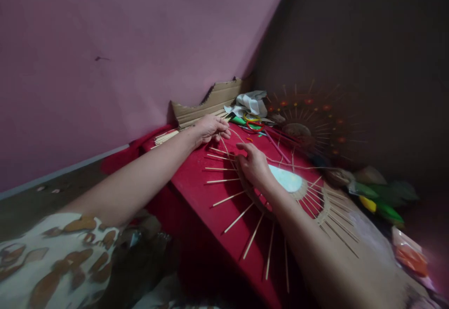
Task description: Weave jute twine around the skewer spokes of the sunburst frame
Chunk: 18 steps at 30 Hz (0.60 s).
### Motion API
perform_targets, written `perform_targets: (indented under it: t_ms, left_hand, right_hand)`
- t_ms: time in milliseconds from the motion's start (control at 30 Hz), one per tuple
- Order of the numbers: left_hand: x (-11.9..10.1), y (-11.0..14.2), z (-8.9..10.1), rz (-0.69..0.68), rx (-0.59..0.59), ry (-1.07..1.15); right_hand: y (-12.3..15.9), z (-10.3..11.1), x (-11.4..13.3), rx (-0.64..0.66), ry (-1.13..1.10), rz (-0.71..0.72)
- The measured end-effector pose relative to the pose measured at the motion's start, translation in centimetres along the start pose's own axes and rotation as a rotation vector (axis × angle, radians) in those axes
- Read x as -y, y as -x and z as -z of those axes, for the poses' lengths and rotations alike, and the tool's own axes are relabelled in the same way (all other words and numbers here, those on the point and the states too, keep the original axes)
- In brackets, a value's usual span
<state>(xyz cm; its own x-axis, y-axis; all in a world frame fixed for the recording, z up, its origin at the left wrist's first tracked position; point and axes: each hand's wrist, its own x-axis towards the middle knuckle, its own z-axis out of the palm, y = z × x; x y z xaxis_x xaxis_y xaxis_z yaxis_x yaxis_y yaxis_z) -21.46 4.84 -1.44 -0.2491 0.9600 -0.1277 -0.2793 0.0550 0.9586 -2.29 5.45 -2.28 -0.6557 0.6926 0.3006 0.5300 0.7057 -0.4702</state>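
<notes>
A round craft of thin wooden sticks (238,218) lies on the red cloth, its sticks fanning outward from a woven twine band (257,201). At its centre is a pale blue disc (286,178). My left hand (212,129) is closed, pinching a strand of twine (223,145) above the cloth beyond the sticks. My right hand (255,163) grips the band at its far left end, covering part of it. A second length of twine (301,166) trails across the cloth to the right, towards a twine ball (339,176).
Torn cardboard (206,105) leans on the pink wall (140,42), with a bundle of loose sticks (166,137) before it. Nearby are crumpled white material (250,103) and red-handled scissors (254,125). A decorated stick craft (315,122) stands at the dark wall; plastic packets (410,253) lie right.
</notes>
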Motion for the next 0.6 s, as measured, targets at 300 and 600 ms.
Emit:
perform_targets:
  t_ms: [300,600]
  left_hand:
    - [-0.2,0.2,0.5,-0.027,0.017,-0.087]
    - [-1.0,1.3,1.0,-0.034,0.118,-0.242]
  right_hand:
    - [-1.2,-1.1,1.2,0.132,0.142,-0.051]
    - [-2.2,-0.7,1.9,0.218,0.196,-0.146]
